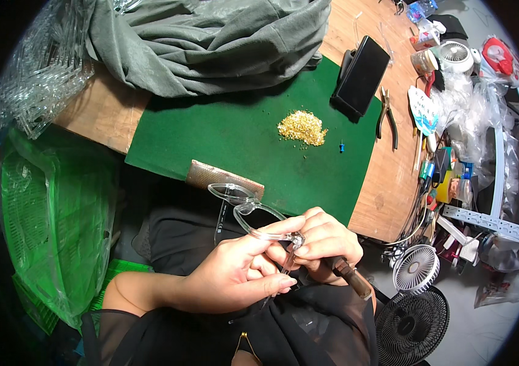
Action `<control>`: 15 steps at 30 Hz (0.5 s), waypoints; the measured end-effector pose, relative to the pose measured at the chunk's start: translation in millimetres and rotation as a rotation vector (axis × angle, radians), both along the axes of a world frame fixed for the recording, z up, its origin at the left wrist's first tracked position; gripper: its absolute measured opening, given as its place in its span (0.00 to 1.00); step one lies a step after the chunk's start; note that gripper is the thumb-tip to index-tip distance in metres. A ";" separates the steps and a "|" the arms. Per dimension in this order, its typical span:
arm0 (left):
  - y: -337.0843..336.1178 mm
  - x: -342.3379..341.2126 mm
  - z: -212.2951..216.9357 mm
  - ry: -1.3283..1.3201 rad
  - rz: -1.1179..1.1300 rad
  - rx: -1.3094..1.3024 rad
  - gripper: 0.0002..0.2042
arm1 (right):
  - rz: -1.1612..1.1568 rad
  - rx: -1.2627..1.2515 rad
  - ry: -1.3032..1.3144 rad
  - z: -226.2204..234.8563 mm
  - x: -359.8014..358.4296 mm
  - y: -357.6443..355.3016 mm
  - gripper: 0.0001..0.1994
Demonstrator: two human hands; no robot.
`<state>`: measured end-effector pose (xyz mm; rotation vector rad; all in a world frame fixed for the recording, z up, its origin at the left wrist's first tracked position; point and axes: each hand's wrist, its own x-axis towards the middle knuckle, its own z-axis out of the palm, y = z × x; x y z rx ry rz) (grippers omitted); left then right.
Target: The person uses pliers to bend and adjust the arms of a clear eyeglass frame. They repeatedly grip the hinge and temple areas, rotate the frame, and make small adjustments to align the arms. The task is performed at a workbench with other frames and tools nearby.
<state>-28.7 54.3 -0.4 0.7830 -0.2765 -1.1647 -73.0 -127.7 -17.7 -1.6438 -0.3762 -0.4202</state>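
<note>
Because the glasses frame (248,206) looks like thin, clear plastic, I judge it very light and fairly stiff, with a little spring in the rims — and slick enough to twist in loose fingers. The rims and the small joint at the corner seem the fragile parts; I would take hold at the thick end of the front, beside that joint, and keep pressure off the lens openings. Whether lenses are fitted, I cannot tell.

The frame is held up in the air, in front of the black-clothed lap and just off the near edge of a green mat (210,134) on the wooden desk (387,183). Its two rims point up and to the left; the joint end sits between the hands.

The left hand (235,268) has its grip closed on that end, the index finger stretched along the rim and the thumb lower down, near a thin clear strip that is probably a side arm. The right hand (329,244) has thumb and fingers bunched at the joint, its grip also closed around a brown-handled tool (352,279), perhaps a screwdriver — fingers hide the tip.

Beyond, on the mat, lie a pile of tiny gold-coloured pieces (302,128) and, nearer, a patterned, brownish case-like piece (223,177).
</note>
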 end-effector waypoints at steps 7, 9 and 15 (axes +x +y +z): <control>-0.2 -0.6 -0.5 0.026 0.005 0.001 0.34 | 0.005 -0.026 0.008 4.5 0.0 -2.2 0.11; 3.9 2.6 6.1 0.012 0.001 0.070 0.33 | -0.035 -0.102 0.004 5.5 -4.3 -8.0 0.11; 3.9 2.2 5.8 -0.063 0.044 0.082 0.30 | 0.098 -0.610 0.393 25.1 -16.5 -24.9 0.15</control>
